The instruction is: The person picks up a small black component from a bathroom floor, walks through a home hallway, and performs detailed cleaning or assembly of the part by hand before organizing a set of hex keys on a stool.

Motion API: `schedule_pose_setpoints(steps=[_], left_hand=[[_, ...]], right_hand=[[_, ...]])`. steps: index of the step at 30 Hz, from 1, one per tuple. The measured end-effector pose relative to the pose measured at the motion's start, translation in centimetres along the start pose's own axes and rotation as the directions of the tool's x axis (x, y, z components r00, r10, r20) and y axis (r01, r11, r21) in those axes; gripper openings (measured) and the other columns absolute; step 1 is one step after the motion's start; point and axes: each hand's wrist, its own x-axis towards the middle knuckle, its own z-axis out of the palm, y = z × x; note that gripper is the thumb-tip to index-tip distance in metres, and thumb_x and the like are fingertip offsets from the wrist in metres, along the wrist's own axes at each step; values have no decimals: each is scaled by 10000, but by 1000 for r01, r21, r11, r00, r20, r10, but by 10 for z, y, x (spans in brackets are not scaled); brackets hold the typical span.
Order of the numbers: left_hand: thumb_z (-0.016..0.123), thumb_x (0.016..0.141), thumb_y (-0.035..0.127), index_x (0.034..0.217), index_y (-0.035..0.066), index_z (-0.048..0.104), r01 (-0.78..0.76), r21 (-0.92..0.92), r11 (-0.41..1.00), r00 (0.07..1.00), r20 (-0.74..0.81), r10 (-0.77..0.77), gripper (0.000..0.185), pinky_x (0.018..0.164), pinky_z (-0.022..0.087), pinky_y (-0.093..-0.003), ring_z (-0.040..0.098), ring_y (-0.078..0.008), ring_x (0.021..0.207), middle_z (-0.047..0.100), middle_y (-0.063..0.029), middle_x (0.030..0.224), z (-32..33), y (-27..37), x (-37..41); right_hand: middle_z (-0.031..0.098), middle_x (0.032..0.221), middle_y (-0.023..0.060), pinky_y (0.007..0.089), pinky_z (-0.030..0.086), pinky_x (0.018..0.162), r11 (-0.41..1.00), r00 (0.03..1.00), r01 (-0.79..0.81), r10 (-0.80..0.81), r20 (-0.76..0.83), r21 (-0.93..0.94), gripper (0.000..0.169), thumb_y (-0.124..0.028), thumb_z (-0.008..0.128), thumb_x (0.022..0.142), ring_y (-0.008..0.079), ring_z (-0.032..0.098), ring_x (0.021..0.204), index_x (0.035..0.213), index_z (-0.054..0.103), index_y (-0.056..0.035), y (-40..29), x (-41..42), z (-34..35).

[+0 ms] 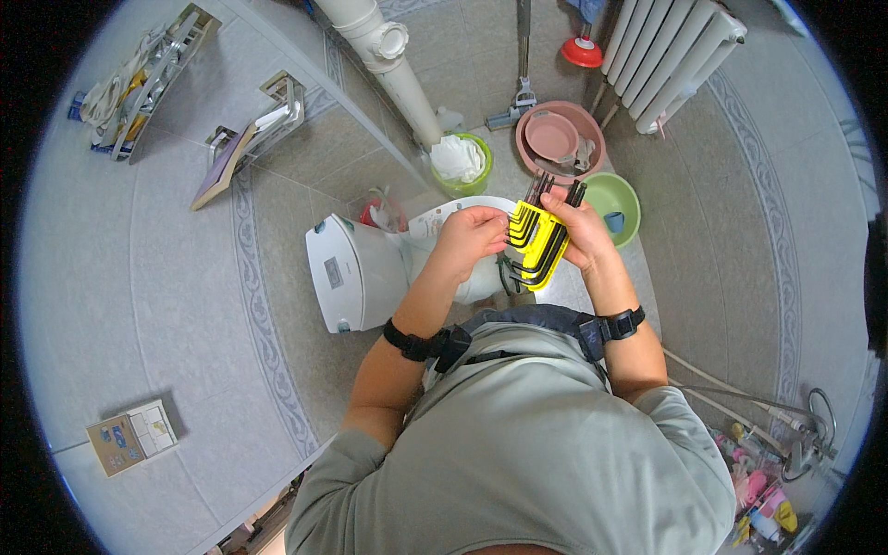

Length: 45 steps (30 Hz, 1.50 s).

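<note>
My right hand (pixel 585 225) grips a yellow plastic holder (pixel 533 257) with a set of black hex keys in it. The long arms of the keys stick out past its far end, and the short bent ends show along its left side and near end. My left hand (pixel 472 239) is at the holder's left edge, its thumb and fingertips close together by the short ends of the smaller keys. Whether those fingertips pinch a key cannot be seen. Below the hands is a white toilet (pixel 357 274).
Beyond the hands stand a green bin (pixel 488 170) with white paper, pink basins (pixel 525 149), a green basin (pixel 633 208) and a mop (pixel 524 55). A white pipe (pixel 409 94) rises behind the bin, a radiator (pixel 666 48) hangs at upper right, and a shower tap (pixel 805 454) is at lower right.
</note>
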Motion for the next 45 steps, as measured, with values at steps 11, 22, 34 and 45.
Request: schedule_pose_setpoints(steps=[11, 22, 34, 45], left_hand=[[598, 843, 148, 935, -2, 586, -75, 62, 995, 995, -59, 78, 176, 713, 506, -244, 605, -121, 790, 620, -62, 879, 9, 0, -5], [600, 853, 135, 1001, 8, 549, -162, 24, 986, 982, -91, 164, 202, 638, 475, -222, 590, -103, 769, 623, -53, 880, 16, -11, 2], [605, 858, 125, 1036, -4, 544, -106, -113, 988, 994, 5, 108, 228, 689, 507, -261, 605, -127, 792, 632, -79, 916, 13, -17, 7], [591, 848, 49, 982, -37, 566, -306, 67, 950, 949, -61, 310, 162, 657, 492, -231, 601, -105, 736, 647, -88, 869, 14, -25, 13]], right_hand=[[626, 860, 60, 307, 533, 686, 1000, 999, 3, -3, 37, 0, 124, -76, 596, 843, 172, 625, 768, 957, 572, -34, -3, -5, 5], [628, 873, 71, 310, 525, 683, 1000, 1000, 24, -24, 20, 13, 183, -87, 615, 833, 177, 626, 769, 990, 546, -20, 0, -3, 3], [621, 874, 72, 306, 525, 676, 1000, 1000, 6, -7, 16, 22, 149, -83, 599, 845, 183, 623, 770, 978, 553, -33, 1, -4, 4], [619, 927, 113, 327, 534, 708, 990, 999, -43, 40, 28, 138, 194, -113, 529, 895, 203, 621, 823, 1060, 528, -10, 1, -3, 9]])
